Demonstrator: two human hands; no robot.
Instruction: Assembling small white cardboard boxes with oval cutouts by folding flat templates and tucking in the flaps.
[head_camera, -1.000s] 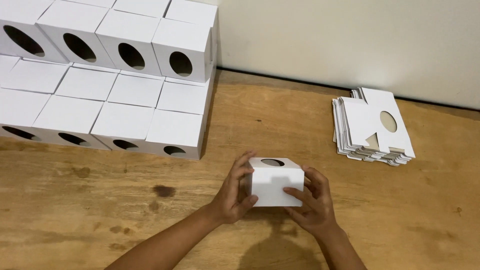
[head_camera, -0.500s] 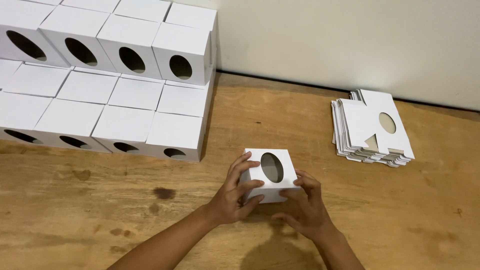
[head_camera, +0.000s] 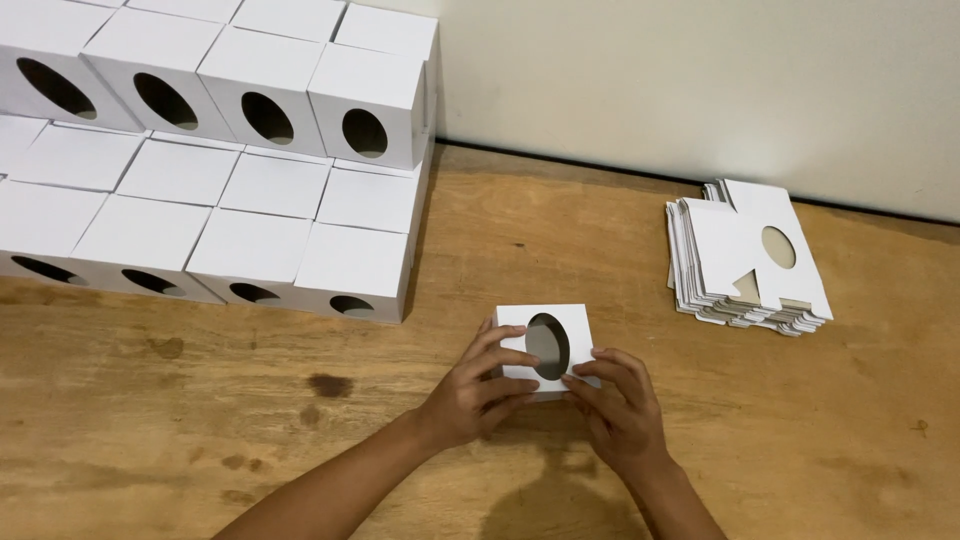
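White box (head_camera: 545, 345) with an oval hole in its upturned face sits low on the wooden table (head_camera: 200, 430), a little right of centre, pinched between two bare hands. It is cube-like, so no side reads as clearly longer; the oval's long axis runs roughly from 12 to 6 o'clock, and the holed face tilts up toward the camera.

Going left to right: at 10 o'clock from the box stands a stack of finished boxes (head_camera: 230, 170), all white, in stepped rows against the wall (head_camera: 700, 90); the upper row and the lowest row show dark oval holes on their front faces, while the middle rows show only plain white tops. The nearest corner of that stack is near the held box but apart from it.

The left hand (head_camera: 470, 395) comes in from 7 o'clock, forearm slanting up across the table, fingers curled onto the box's left edge and front face, thumb on the top edge. The right hand (head_camera: 620, 410) comes up from 5 o'clock, its fingers spread and pressed against the box's lower right corner. Both hands are closed on the box.

At 2 o'clock, well apart, lies a pile of flat cutouts (head_camera: 745, 260), white, unfolded, the top sheet showing a round hole and notched tabs.
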